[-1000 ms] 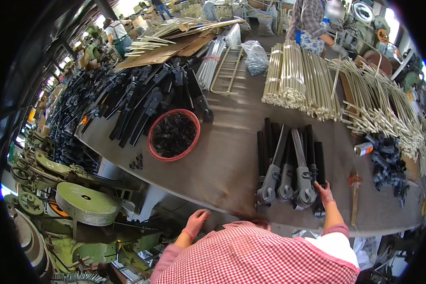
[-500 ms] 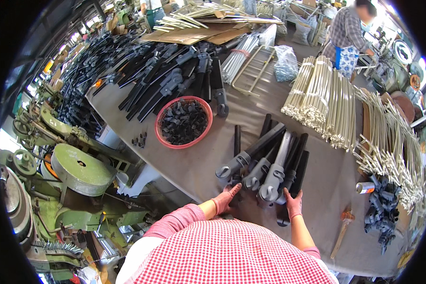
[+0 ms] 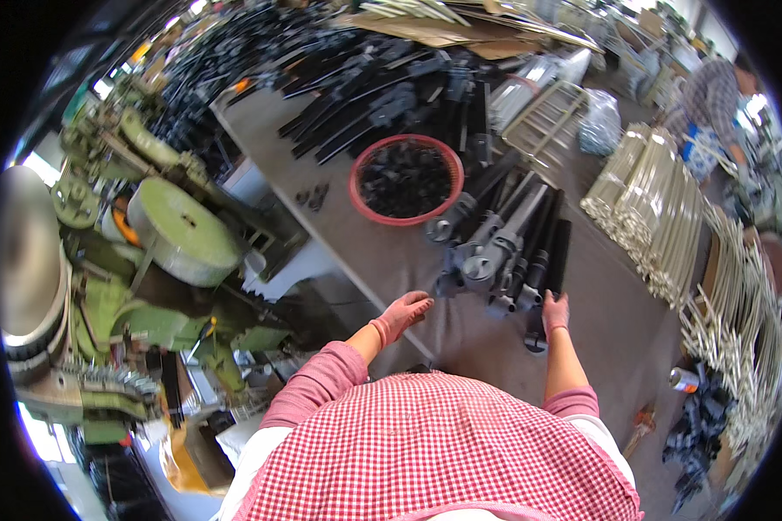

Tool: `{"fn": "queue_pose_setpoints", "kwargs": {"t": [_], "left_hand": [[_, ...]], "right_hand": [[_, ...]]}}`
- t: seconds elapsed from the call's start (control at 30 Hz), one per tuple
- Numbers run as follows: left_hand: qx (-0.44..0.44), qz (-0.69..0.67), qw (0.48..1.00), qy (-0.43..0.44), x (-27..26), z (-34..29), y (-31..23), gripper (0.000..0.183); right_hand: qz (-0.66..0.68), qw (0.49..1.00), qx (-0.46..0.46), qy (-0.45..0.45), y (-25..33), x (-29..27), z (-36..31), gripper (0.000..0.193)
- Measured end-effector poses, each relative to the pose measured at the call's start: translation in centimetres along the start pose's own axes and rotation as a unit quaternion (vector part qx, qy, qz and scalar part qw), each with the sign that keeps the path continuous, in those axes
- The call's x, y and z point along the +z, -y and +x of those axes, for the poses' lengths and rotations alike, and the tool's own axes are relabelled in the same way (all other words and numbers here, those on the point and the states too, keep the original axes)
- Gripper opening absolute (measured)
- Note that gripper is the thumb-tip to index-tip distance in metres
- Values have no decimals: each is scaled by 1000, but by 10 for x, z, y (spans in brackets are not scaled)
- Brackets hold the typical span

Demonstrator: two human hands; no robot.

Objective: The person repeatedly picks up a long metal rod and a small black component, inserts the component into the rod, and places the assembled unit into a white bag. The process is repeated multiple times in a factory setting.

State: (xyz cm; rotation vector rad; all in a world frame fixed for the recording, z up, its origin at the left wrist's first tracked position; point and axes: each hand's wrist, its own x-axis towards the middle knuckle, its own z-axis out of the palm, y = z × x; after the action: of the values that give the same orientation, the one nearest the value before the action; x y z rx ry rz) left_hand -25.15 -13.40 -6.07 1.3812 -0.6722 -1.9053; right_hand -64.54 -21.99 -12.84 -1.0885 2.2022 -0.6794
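Note:
A bundle of black and grey tubes with rounded grey joint ends (image 3: 492, 256) lies on the table in front of me, its joints toward me. My left hand (image 3: 403, 316), in a pink glove, is apart from the bundle at its near left, fingers stretched out and nothing in them. My right hand (image 3: 555, 313), also gloved, is beside the near end of the rightmost black tube (image 3: 558, 252) with its visible fingers extended; part of that hand's contact is hidden. Just left of the bundle stands a red plastic basket (image 3: 356, 187) full of small black parts.
Bundled pale metal rods (image 3: 643, 208) lie at the right, with loose dark joints (image 3: 702, 425) and a can (image 3: 684, 379) nearer. Black tubes are heaped at the far left. A green machine (image 3: 182, 230) stands left of the table edge. Another person (image 3: 704, 104) works far right.
The view has swung, shifting most things rightward. The tube bundle now sits farther from me, nearer the red basket. My left hand has come away from the bundle's near end.

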Motion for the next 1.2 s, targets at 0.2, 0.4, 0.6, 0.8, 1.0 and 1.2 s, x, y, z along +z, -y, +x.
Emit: {"fn": "queue_pose_setpoints", "kwargs": {"t": [0.2, 0.4, 0.6, 0.8, 1.0, 1.2], "left_hand": [[-27, -52, 998, -16, -51, -90, 32, 43], [80, -97, 990, 61, -72, -131, 1, 37], [178, -253, 938, 155, -103, -149, -39, 46], [149, -385, 911, 13, -177, -176, -19, 41], [201, -431, 874, -96, -222, -195, -30, 23], [92, -393, 886, -227, -245, -197, -35, 24]], "right_hand": [[288, 956, 9, -49, -29, -11, -36, 39], [350, 918, -179, 56, 86, 11, -162, 35], [379, 845, -201, 319, 193, 121, -362, 31], [187, 815, -267, 478, 215, 172, -354, 32], [-73, 853, -455, 245, 313, 305, -222, 23], [-170, 821, -497, 226, 404, 443, -180, 32]]}}
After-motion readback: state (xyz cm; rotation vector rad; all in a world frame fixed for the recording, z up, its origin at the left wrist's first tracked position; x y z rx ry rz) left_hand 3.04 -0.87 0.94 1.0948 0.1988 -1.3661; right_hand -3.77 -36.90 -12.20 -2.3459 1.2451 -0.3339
